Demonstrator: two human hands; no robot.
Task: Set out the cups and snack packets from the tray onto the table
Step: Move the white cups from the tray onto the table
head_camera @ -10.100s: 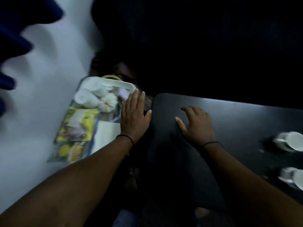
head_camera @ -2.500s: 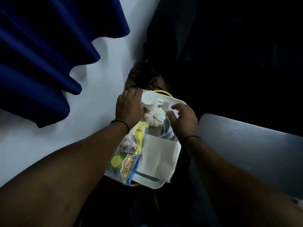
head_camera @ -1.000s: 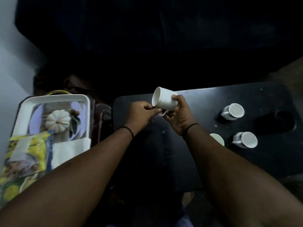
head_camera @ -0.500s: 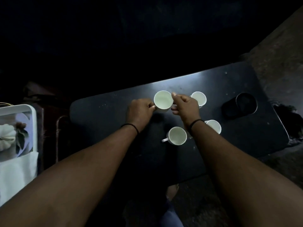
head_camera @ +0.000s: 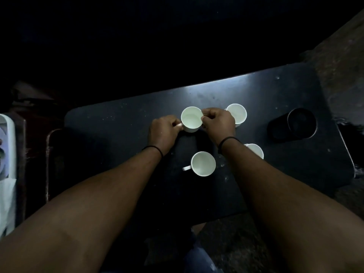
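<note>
**Fourth cup going down on the tabletop, both hands on it**

Far left edge, 9 o'clock: white tray (head_camera: 10, 146), only its rim and a pale cloth below it in view. Snack packets not visible here; judged not yet set out.

Left hand (head_camera: 163, 134), just left of centre: grip pinched on the small handle of the white cup (head_camera: 191, 119); handle tip shows pale between the fingers. Black band on the wrist.

The cup stands upright, mouth up, empty, at about 12 o'clock of the cup cluster. Whether its base already touches the tabletop (head_camera: 122, 134) I cannot tell.

Right hand (head_camera: 218, 123): grip closed on the cup's rim at its 3 o'clock side, fingertips over the lip.

Three more white cups out already: one at 6 o'clock of the held cup (head_camera: 203, 164), handle pointing to 9 o'clock; one at 3 o'clock (head_camera: 237, 113), partly behind the right hand; one at 4 o'clock (head_camera: 256, 150), half hidden by the right forearm.

Far right: dark tumbler (head_camera: 301, 123), well apart from the cups.

Handling, by judgement: looks like glazed ceramic, so light, stiff, smooth, chippable. Handle plus rim gives a steady hold; set down softly, keep clear of neighbouring cups.
</note>
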